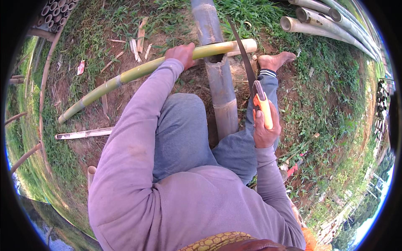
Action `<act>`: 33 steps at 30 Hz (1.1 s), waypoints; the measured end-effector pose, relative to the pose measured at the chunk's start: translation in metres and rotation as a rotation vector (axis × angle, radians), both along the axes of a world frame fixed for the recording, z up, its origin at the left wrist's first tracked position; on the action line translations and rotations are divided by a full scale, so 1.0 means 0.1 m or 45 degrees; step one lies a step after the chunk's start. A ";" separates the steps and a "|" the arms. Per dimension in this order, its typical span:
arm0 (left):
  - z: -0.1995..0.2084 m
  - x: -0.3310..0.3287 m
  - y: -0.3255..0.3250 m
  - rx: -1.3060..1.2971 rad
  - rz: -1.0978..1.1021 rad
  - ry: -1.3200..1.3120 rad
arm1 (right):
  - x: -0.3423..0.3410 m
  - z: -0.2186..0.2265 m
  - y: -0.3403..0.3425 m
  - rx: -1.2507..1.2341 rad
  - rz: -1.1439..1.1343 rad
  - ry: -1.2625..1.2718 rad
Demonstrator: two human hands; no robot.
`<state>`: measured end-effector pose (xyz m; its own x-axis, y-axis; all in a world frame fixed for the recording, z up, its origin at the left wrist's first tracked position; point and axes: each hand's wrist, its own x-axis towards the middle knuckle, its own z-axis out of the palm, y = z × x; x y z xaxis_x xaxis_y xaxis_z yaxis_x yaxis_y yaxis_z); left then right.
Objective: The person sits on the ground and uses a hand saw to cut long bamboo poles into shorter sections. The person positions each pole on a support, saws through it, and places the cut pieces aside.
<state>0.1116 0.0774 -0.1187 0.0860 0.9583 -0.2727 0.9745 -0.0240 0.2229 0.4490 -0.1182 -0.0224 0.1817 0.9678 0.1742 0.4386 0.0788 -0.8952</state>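
A green bamboo pole [142, 70] slants across from the lower left and rests over a thick grey bamboo trunk [222, 83], where a dark notch shows beneath it. My left hand [181, 55] is closed round the green pole, just left of the trunk. In my right hand [267, 127] is a curved hand saw [244, 52], gripped by its orange handle. Its dark blade points up and away and crosses the pole near its pale right end [245, 45]. Whether the teeth touch the bamboo I cannot tell.
Cut bamboo poles [335, 25] lie stacked at the far right. More bamboo ends [54, 14] are piled at the far left. A split bamboo strip [86, 134] and pale offcuts [136, 48] lie on the grassy soil. My bare foot [276, 61] is just right of the blade.
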 end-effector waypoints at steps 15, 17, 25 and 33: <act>-0.02 -0.01 -0.02 -0.004 -0.009 -0.022 | -0.16 0.15 0.03 -0.053 0.024 0.051; 0.02 0.03 0.02 -0.001 -0.007 -0.043 | -0.25 -0.03 0.51 -0.096 0.010 0.143; 0.05 -0.02 -0.02 -0.043 0.008 -0.013 | -0.06 0.34 -0.34 -0.192 0.017 0.101; 0.05 0.05 0.03 -0.012 -0.005 -0.042 | -0.39 -0.06 0.72 0.068 0.056 -0.060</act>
